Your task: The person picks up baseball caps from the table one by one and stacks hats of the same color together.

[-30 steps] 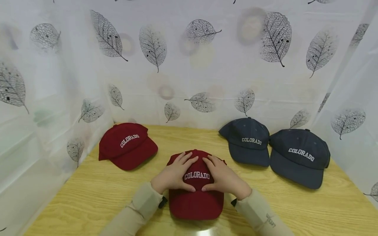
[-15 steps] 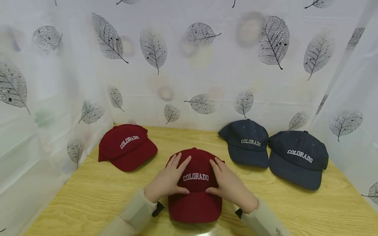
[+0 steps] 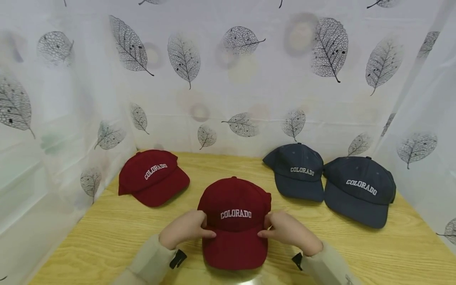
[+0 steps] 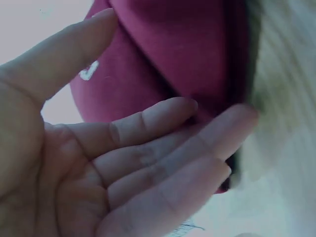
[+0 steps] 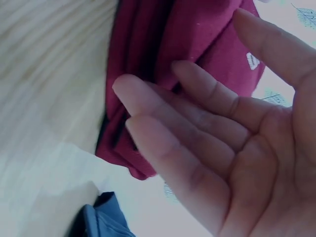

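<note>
A dark red baseball cap [image 3: 234, 249] with white COLORADO lettering sits on the wooden table in the head view, brim toward me. My left hand [image 3: 186, 228] is at its left side, thumb on the brim near the seam. On the opposite side my right hand [image 3: 289, 232] mirrors this, its thumb on the brim's right part. Both wrist views show the fingers loosely extended along the sides of the red cap [image 4: 163, 44], near its lower edge. The right wrist view also shows the cap's folded side [image 5: 133, 64] beside the fingertips.
Another red cap [image 3: 153, 178] lies at the back left of the table [image 3: 89, 249]. Two navy caps, one nearer the middle [image 3: 299, 172] and one farther right [image 3: 360, 192], stand side by side at the back right. A leaf-print curtain [image 3: 228, 79] encloses the table.
Both hands have slid from the top of the crown down and outward to the cap's sides. The thumbs have moved apart on the brim. The other caps stay put.
</note>
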### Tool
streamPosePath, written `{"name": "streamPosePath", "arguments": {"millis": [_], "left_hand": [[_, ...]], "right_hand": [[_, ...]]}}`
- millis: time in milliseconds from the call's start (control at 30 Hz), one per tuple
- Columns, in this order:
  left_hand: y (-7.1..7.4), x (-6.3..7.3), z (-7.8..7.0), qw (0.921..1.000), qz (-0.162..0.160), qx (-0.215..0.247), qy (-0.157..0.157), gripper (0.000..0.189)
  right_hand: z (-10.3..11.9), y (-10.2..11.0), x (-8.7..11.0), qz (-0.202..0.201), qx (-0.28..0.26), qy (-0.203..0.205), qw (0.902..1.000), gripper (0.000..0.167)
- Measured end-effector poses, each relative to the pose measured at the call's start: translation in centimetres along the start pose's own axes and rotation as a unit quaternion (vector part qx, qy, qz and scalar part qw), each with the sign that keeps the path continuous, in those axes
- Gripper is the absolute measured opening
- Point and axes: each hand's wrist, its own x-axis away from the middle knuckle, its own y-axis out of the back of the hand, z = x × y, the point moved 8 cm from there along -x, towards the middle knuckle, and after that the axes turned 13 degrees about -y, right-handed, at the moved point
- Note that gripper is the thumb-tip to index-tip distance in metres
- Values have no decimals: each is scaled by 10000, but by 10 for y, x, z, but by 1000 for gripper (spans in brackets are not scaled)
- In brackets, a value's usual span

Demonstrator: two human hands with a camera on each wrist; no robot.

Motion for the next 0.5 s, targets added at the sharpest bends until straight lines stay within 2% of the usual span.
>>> {"name": "streamPosePath", "arguments": {"millis": [200,500], "left_hand": [[-1,-5,8,9988,-15,464,-164,42],[9,-9,26,9988,-312,382,-20,36]], "right_hand": [[-10,-6,-6,318,-538,-247,9977,21],[-14,-7,-22,429,-836,-382,9948,23]]}}
